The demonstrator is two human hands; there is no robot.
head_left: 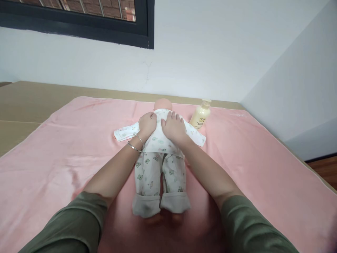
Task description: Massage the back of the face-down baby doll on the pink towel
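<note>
A baby doll (158, 138) lies on a pink cloth, its head away from me and no face showing. It wears a white printed top and matching trousers (150, 172) with turned-up cuffs. My left hand (147, 123), with bangles at the wrist, is on the doll's left-side shoulder, its fingers curled over the top and partly hidden. Flat on the upper right of the doll's torso rests my right hand (174, 127), fingers spread. Both doll arms stretch out sideways; the sleeves (126, 133) cover them.
A pump bottle (201, 114) of pale yellow liquid stands on the pink cloth (237, 151), close beyond the doll's right-side sleeve. The cloth covers much of a tan surface (21, 105). Behind it rises a white wall (197, 52) with a dark-framed window (79, 26).
</note>
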